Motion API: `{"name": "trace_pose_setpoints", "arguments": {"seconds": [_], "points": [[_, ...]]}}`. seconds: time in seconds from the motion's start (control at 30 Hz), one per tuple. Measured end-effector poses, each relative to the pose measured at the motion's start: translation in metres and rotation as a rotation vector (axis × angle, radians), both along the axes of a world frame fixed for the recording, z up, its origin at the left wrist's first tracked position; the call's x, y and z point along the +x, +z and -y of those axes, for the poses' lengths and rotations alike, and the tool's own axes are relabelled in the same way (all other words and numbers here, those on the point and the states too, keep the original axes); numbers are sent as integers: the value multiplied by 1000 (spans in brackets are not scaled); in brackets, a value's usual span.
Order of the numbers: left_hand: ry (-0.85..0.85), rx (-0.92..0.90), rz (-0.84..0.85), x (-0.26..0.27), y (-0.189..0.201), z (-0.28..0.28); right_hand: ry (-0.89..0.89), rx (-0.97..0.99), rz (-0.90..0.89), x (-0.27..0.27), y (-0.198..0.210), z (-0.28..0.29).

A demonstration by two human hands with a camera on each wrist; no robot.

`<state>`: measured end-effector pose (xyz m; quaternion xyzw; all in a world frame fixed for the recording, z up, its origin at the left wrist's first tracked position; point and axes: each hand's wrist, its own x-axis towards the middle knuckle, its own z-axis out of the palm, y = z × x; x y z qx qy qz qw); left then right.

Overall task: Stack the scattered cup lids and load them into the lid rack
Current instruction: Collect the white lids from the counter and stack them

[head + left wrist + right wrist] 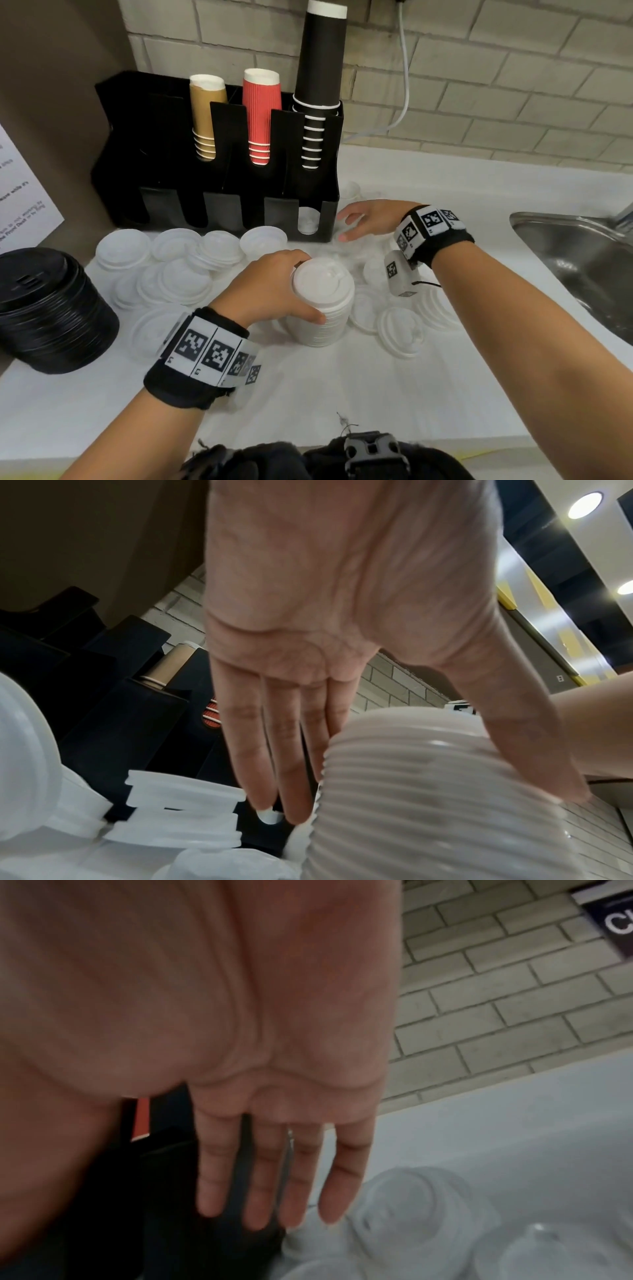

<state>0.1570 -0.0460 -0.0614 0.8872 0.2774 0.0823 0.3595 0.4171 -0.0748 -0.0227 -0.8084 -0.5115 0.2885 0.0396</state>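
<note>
While the white worktop (342,394) carries everything, the largest thing on it is the black lid rack (219,164), which stands at the far left against the brick wall. Its upper part holds three stacks of paper cups: one brown (205,116), one red (261,113) and one tall black (320,78). Its lower part has four slots at the front; only the right slot shows a white lid (308,221) inside. A steel sink (582,260) is at the far right. One stack of black lids (48,308) stands at the near left edge.

The stack of white lids (322,301) stands upright near the middle of the worktop. The left hand (270,287) is wrapped around it from the left side: the thumb lies on the near side of the stack and the fingers (270,764) go behind it, so the grip holds the stack between them. In the left wrist view the ribbed side of the stack (428,804) is directly against the palm side.

The right hand (370,219) is far right of the stack, just beside the right corner of the rack. Its fingers (260,1177) are straight and a little spread, and they hold nothing; they hover over loose lids (421,1213).

Many scattered white lids (178,267) lie on both sides of the stack, some overlapping; the exact number I cannot count.
</note>
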Motion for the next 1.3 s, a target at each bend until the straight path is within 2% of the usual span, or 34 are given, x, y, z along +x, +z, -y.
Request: {"name": "trace_pose_setpoints", "arguments": {"seconds": [0.17,0.3,0.43,0.5,0.6,0.73,0.8,1.0,1.17,1.3], "points": [[10,-4,-6,0,0,0,-15,-110,280,-1,-33,-15],[4,4,-7,0,1,0,-2,-53,305,-1,-50,-20],[2,7,-9,0,1,0,-41,-64,322,2,-48,-17],[-1,11,-13,0,1,-1,-81,-81,295,2,-35,-10],[3,21,-22,0,0,-1,-106,-76,126,-4,-7,7],[18,23,-38,1,-1,-1,-124,152,-166,-29,17,42],[19,25,-43,0,-1,0,-112,280,-237,-43,19,59],[53,42,-33,-2,0,6,-3,516,-193,-77,6,97],[61,-11,30,-7,2,10,15,562,-213,-97,-9,100],[71,-25,44,-7,3,12,50,537,-163,-107,-10,93]]}}
